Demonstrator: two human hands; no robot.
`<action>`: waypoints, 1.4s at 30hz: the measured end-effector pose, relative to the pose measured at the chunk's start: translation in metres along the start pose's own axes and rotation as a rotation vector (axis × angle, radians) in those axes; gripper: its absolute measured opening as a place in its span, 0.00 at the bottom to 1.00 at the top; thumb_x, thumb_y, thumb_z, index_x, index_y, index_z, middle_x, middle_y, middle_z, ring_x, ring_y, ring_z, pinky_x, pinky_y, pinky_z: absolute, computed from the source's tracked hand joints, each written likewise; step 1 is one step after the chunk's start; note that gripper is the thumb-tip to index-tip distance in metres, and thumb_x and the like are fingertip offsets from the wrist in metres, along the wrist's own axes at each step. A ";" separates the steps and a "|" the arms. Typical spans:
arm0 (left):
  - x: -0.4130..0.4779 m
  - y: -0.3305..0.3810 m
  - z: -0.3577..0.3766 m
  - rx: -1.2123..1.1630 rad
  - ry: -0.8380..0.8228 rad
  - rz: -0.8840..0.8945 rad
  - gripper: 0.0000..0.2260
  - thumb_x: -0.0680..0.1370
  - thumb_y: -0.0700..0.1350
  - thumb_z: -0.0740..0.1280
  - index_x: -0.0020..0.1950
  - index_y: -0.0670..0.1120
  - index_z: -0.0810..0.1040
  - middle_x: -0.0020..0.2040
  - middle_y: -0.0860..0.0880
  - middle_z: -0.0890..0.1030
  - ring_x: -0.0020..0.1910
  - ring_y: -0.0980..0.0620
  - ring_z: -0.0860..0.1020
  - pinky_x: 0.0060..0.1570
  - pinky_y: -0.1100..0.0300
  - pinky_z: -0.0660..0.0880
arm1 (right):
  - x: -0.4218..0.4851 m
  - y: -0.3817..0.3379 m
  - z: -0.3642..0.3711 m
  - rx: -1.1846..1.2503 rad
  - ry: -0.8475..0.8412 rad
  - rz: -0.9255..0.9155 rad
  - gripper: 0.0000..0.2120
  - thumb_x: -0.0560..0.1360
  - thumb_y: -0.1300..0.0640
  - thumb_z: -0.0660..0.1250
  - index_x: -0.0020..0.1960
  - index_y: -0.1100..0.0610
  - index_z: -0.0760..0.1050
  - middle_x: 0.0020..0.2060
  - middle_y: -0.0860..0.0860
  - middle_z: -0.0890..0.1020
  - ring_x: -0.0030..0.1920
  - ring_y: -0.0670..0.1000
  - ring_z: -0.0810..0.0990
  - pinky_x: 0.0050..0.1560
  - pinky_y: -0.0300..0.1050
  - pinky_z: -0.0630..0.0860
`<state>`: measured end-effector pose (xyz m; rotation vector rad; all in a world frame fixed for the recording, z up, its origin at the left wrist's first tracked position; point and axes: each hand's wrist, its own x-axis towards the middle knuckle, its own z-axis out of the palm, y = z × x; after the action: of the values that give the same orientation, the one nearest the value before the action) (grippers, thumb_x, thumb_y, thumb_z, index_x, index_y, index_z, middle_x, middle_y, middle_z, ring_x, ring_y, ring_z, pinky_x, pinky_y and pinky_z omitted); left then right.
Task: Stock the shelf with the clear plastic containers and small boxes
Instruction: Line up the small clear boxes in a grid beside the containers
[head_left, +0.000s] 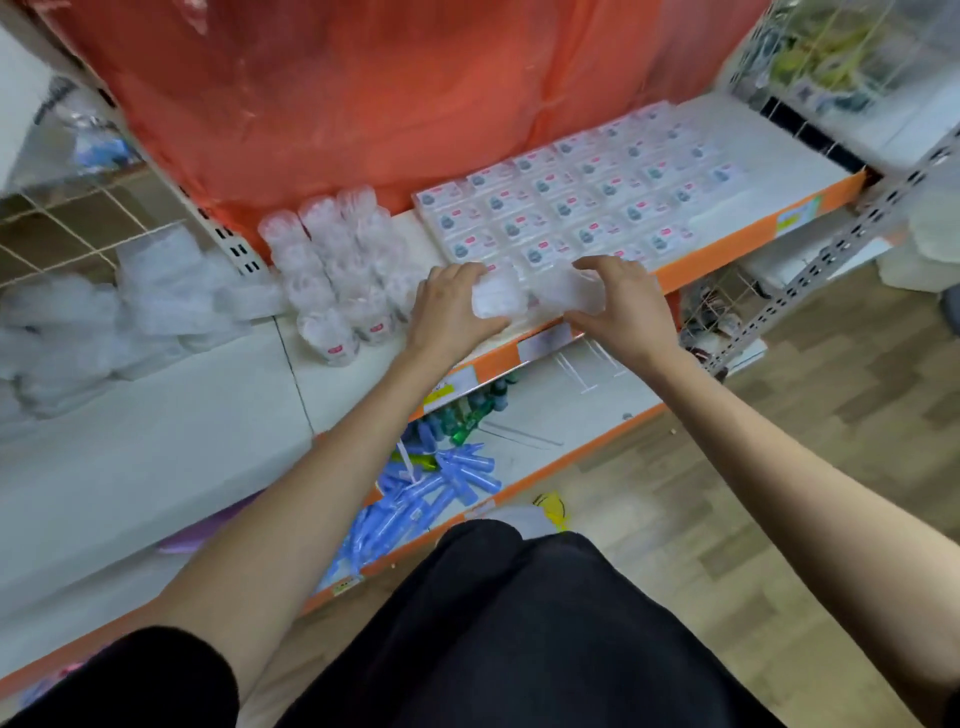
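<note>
We see both hands at the front edge of the shelf (737, 249); left hand (449, 312) curled round a clear plastic container (493, 297); right hand (621, 306) gripping a second container (563, 288). Small boxes (571, 208) lie in rows just behind; clear jars (332, 270) stand left of them.

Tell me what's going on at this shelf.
A person is stocking a store shelf. The left hand grips a clear container and the right hand grips a second container, both at the shelf's front edge. Behind them, small boxes lie in neat rows, and more clear jars stand grouped to the left. Blue tubes lie on the shelf below.
</note>
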<state>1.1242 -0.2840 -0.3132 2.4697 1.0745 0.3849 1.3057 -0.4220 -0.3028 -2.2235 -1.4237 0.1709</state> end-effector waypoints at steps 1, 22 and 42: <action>0.014 0.008 0.008 -0.009 0.004 -0.006 0.30 0.69 0.55 0.76 0.67 0.47 0.73 0.63 0.47 0.77 0.63 0.44 0.71 0.61 0.55 0.63 | 0.010 0.013 -0.006 -0.009 -0.006 0.004 0.28 0.71 0.53 0.74 0.68 0.56 0.72 0.63 0.56 0.78 0.64 0.60 0.73 0.62 0.53 0.66; 0.168 0.119 0.084 0.044 -0.035 -0.238 0.29 0.74 0.54 0.72 0.72 0.47 0.69 0.67 0.46 0.73 0.67 0.45 0.67 0.62 0.55 0.60 | 0.182 0.186 -0.070 0.052 -0.194 -0.116 0.29 0.70 0.53 0.75 0.69 0.55 0.72 0.64 0.55 0.78 0.64 0.59 0.73 0.64 0.56 0.69; 0.184 0.226 0.114 -0.469 0.332 -0.758 0.14 0.80 0.51 0.66 0.59 0.43 0.81 0.52 0.48 0.82 0.50 0.54 0.78 0.43 0.68 0.71 | 0.224 0.231 -0.087 0.192 -0.407 -0.485 0.29 0.70 0.52 0.76 0.68 0.52 0.72 0.64 0.51 0.78 0.65 0.55 0.73 0.66 0.51 0.65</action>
<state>1.4343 -0.3163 -0.2889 1.4819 1.7136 0.7061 1.6264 -0.3314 -0.2999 -1.6894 -2.0207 0.5887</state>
